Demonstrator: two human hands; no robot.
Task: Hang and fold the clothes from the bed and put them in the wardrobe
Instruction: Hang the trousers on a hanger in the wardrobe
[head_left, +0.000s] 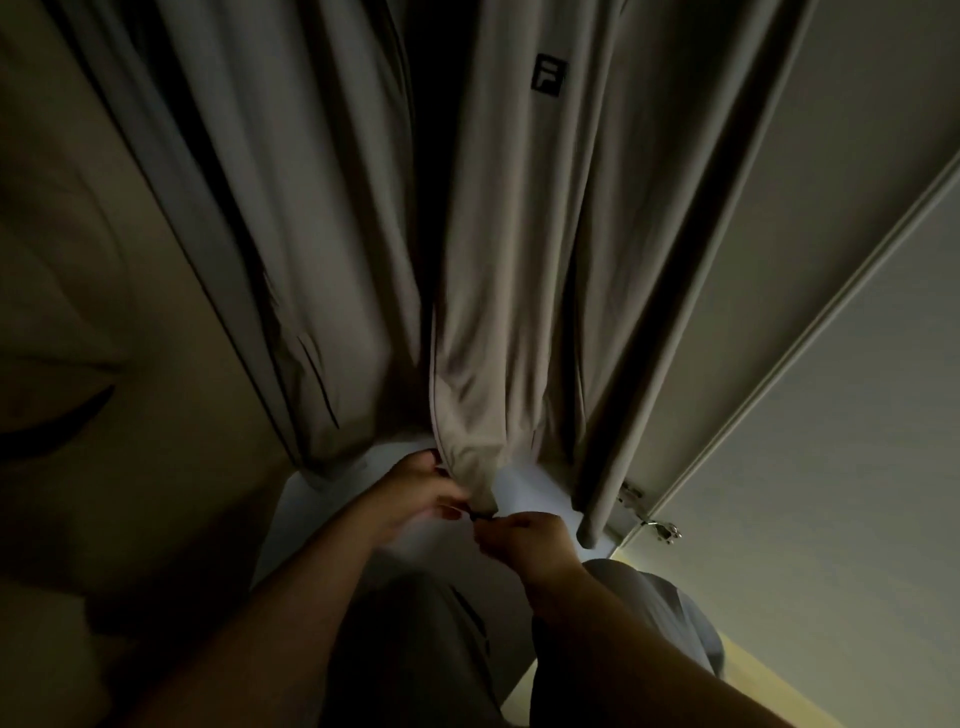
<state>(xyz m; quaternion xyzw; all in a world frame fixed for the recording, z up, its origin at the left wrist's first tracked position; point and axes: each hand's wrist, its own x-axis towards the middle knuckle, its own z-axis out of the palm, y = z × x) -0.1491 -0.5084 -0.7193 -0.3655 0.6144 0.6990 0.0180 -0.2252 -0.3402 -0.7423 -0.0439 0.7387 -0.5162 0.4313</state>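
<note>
A beige jacket (498, 312) hangs from 12 o'clock down to centre, with a black square "F" logo (549, 78) near the top. The left hand (415, 488) grips its hem. The right hand (524, 535), at 5 o'clock of it, pinches possibly the zip end; the light is dim.

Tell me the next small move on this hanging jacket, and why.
Probably start zipping it upward. The jacket hangs, seemingly unzipped; the left hand pinches its hem, and the right hand pinches a small dark piece at the hem's end.
</note>
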